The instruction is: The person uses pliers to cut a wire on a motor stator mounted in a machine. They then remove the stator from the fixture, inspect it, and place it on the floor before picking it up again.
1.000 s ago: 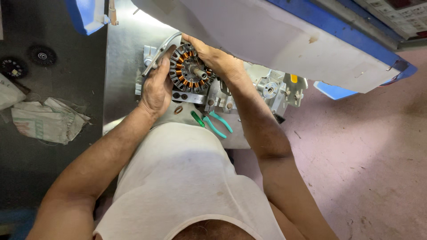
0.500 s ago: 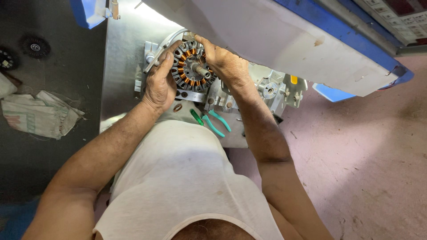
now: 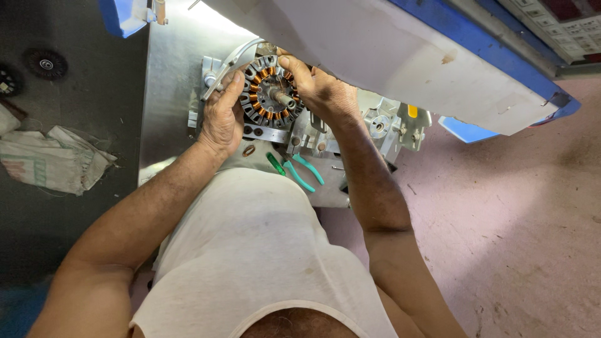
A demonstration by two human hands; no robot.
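Observation:
A round motor stator with copper windings and a steel centre shaft sits on a metal workbench. My left hand grips its left rim, fingers curled over the edge. My right hand holds the right rim, fingertips on the top windings. A white tube curves past the stator's upper left.
Green-handled pliers lie on the bench just below the stator. A grey metal bracket assembly stands to the right. A large white and blue machine panel overhangs the bench. A crumpled sack and black discs lie on the dark floor at left.
Both hands stay on the stator; my right hand's fingers have shifted slightly over its top. The view has drifted a little.

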